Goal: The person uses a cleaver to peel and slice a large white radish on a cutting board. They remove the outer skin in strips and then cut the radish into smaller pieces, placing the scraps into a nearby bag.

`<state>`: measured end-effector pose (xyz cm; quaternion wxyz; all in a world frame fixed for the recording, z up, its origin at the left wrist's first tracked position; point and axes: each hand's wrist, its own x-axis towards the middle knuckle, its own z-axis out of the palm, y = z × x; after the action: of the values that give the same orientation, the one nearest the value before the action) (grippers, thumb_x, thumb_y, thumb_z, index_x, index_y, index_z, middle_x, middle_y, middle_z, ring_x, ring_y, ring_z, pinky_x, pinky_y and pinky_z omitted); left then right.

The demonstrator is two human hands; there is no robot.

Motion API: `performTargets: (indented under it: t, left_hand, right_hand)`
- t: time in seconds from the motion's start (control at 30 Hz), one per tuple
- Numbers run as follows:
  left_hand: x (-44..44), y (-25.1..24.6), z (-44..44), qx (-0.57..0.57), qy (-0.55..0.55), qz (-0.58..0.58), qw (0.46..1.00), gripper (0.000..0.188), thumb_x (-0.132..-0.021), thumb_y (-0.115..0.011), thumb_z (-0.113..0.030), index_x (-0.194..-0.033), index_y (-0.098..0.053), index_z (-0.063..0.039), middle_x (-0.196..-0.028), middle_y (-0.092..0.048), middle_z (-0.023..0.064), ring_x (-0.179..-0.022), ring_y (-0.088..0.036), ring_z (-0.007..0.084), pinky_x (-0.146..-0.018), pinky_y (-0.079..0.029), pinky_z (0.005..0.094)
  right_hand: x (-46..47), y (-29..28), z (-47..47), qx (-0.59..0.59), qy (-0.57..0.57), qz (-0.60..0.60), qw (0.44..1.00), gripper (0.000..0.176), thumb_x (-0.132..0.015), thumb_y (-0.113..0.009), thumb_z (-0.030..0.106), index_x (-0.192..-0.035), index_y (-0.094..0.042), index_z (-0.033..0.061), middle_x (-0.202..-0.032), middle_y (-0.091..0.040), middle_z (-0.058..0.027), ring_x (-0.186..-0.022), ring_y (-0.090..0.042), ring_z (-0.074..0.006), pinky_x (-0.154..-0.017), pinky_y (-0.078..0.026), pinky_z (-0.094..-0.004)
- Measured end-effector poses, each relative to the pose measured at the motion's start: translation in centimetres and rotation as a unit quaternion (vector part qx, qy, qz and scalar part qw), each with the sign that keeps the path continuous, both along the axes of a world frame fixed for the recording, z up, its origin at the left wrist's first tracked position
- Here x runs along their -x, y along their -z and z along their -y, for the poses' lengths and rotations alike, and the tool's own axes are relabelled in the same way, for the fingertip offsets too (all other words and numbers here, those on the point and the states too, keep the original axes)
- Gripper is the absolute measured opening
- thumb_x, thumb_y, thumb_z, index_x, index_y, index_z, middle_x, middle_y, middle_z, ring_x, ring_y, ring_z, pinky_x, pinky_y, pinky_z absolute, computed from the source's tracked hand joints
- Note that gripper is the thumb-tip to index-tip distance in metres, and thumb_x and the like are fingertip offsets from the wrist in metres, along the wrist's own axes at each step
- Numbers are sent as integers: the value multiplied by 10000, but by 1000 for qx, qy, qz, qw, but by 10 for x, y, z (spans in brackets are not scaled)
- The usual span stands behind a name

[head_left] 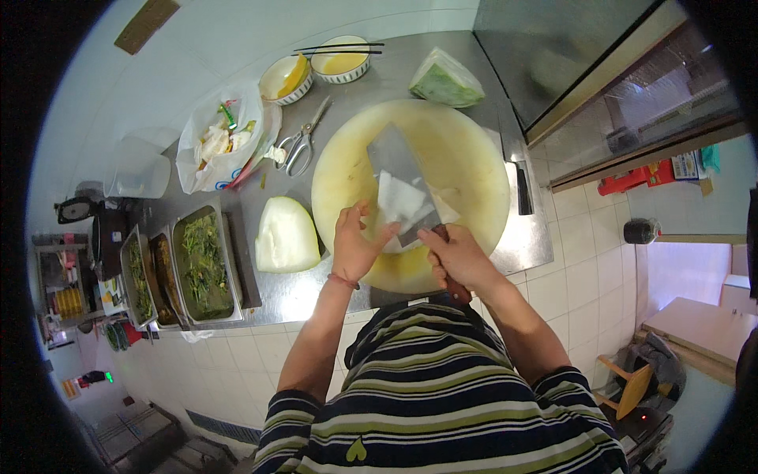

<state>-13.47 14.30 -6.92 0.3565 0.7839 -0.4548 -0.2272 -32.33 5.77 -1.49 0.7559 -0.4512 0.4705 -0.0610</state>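
Note:
My right hand (462, 255) grips the wooden handle (456, 290) of a cleaver, whose broad blade (392, 145) lies flat over a thick round cutting board (474, 160). White slices, apparently of winter melon (400, 195), rest on the blade. Beside them is my left hand (358, 240), fingers spread; its thumb is close to the slices, and I cannot tell whether it touches them. Left of the board sits a cut chunk of winter melon (287, 237), pale flesh up with a thin green rind edge. A wrapped green-rinded melon piece (447, 80) stands behind the board.
Scissors (303, 142) lie left of the board, near a plastic bag (198, 169) of scraps. Two bowls (346, 76) stand behind, chopsticks (349, 46) across one. Metal trays (237, 296) of cooked greens line the left. A black-handled knife (524, 189) lies at the counter's right edge.

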Motion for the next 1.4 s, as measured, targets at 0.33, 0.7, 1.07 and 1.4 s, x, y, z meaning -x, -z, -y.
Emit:
performTargets:
  t: [0.33, 0.7, 1.07, 1.4]
  left_hand:
    - [7, -1, -3, 52, 41, -105, 992, 484, -821, -651, -12, -1286, -520, 2, -1087, -567, 82, -951, -582, 176, -776, -502, 299]
    - [2, 36, -13, 155, -35, -187, 970, 387, -815, -670, -48, -1175, -554, 35, -1038, -646, 125, -865, -641, 198, -785, -523, 314]
    - [-18, 54, -14, 176, -212, -604, 748, 357, -824, -542, -96, -1157, -548, 33, -1109, -638, 138, -1029, -621, 271, -910, -485, 403]
    - [-25, 47, 9, 163, -200, -636, 727, 368, -873, -644, -159, -1180, -533, 12, -1139, -641, 170, -986, -642, 293, -892, -516, 412]
  right_hand:
    - [-15, -12, -42, 303, -125, -102, 939, 401, -965, -536, 312, -888, -515, -81, -780, -616, -309, -747, -613, -469, -699, -471, -506]
    - [-18, -20, -47, 338, -181, -85, 919, 372, -967, -544, 287, -876, -516, -73, -745, -607, -293, -737, -604, -472, -687, -461, -517]
    - [7, -12, -33, 286, -121, -61, 949, 374, -944, -587, 310, -872, -531, -53, -706, -611, -244, -648, -616, -367, -640, -478, -450]
    - [39, -4, -17, 220, -92, -98, 966, 392, -937, -623, 327, -820, -527, -35, -658, -557, -181, -572, -516, -254, -567, -423, -387]
